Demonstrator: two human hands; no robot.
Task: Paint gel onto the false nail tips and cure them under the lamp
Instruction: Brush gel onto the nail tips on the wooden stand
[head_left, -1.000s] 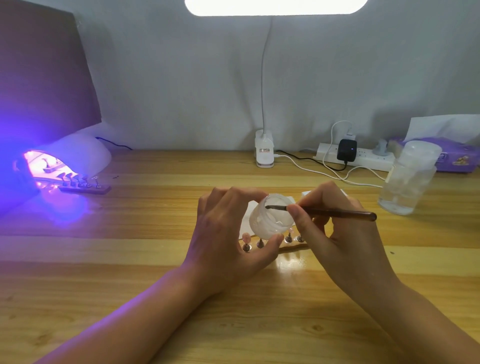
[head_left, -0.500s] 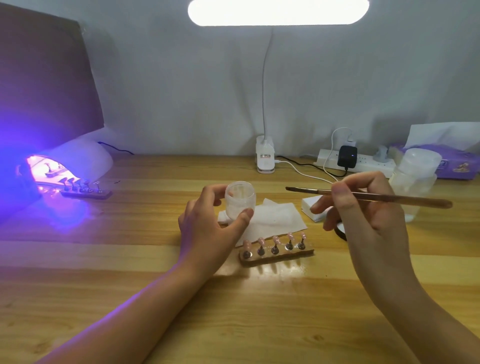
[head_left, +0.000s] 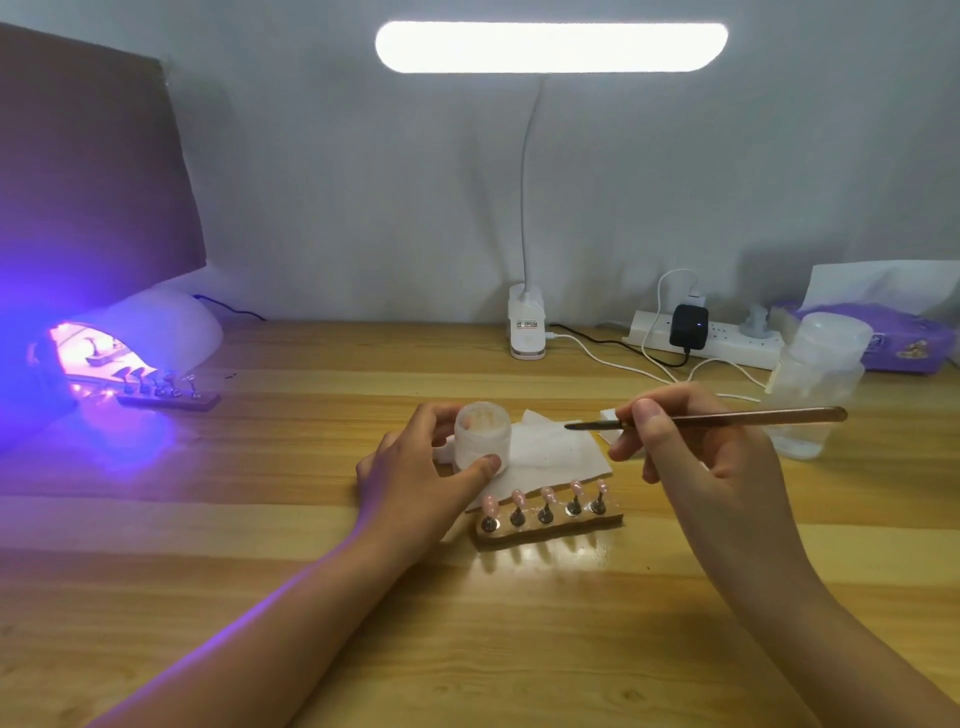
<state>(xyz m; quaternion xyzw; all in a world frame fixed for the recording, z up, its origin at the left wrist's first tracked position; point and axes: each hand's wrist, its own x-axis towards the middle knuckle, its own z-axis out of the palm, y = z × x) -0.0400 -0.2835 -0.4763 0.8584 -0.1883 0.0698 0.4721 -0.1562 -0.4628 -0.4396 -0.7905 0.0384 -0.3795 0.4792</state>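
My left hand (head_left: 415, 478) grips a small frosted gel jar (head_left: 482, 431) that stands upright on the table. Pinched in my right hand (head_left: 696, 457) is a thin brown brush (head_left: 727, 417), held level above the table with its tip pointing left over a white wipe (head_left: 550, 457). Just in front of both hands lies a wooden holder (head_left: 550, 527) carrying several pink nail tips on metal stands. At the far left, a white curing lamp (head_left: 156, 332) glows purple, and a second holder (head_left: 166, 397) with nail tips lies at its mouth.
A clip desk lamp (head_left: 527, 332) stands at the back centre under its bright light bar. A power strip (head_left: 706, 338) with cables, a clear plastic bottle (head_left: 815, 384) and a purple tissue pack (head_left: 904, 343) are at the back right. A dark board (head_left: 88, 171) leans at the left.
My left hand lowered the jar from in front of the holder and set it down to the left. My right hand drew the brush out of the jar and moved right.
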